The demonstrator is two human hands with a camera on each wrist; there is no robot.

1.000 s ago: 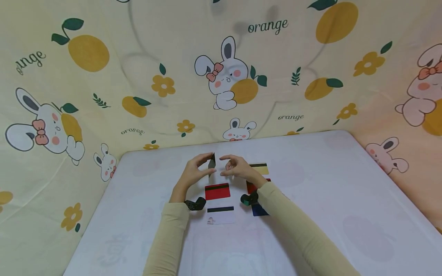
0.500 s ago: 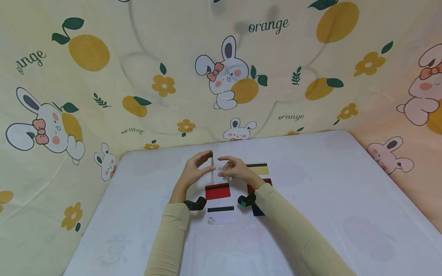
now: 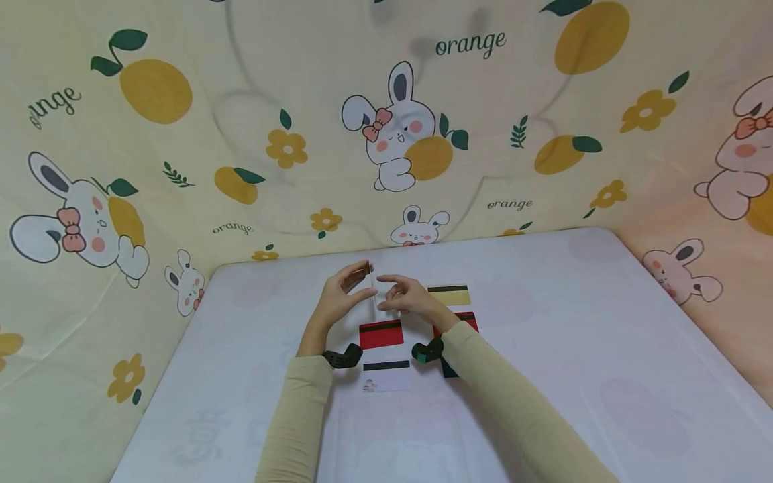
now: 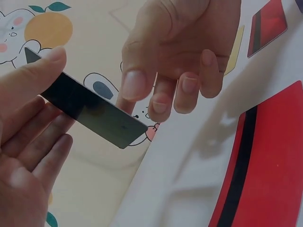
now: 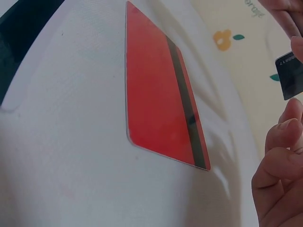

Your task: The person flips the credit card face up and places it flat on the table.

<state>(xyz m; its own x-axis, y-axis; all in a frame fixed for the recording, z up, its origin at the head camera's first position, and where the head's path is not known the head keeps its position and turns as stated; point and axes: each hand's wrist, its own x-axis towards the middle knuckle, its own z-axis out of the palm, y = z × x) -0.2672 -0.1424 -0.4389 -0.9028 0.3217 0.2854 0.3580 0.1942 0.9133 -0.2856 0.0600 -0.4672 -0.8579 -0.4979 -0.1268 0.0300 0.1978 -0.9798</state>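
My left hand (image 3: 341, 295) pinches a dark bank card (image 4: 87, 101) between thumb and fingers, raised above the far part of the table. In the head view the card stands nearly edge-on. Facing it from the right is my right hand (image 3: 417, 298), with thumb and index finger spread and the other fingers curled loosely. Nothing shows between them; the fingertips (image 5: 289, 130) are close to the card's free end. A red card (image 3: 380, 334) with a black stripe lies below the hands, and a white card (image 3: 386, 379) lies nearer the front.
To the right lie a gold card (image 3: 449, 295), a second red card (image 3: 468, 320) and a dark blue card (image 3: 448, 369), the last two partly hidden by my right wrist and sleeve. A patterned cloth (image 3: 272, 100) rises behind the white table (image 3: 543, 322).
The card in my left hand has turned from showing its dark face to nearly edge-on in the head view. My right hand has shifted slightly left, closer to it.
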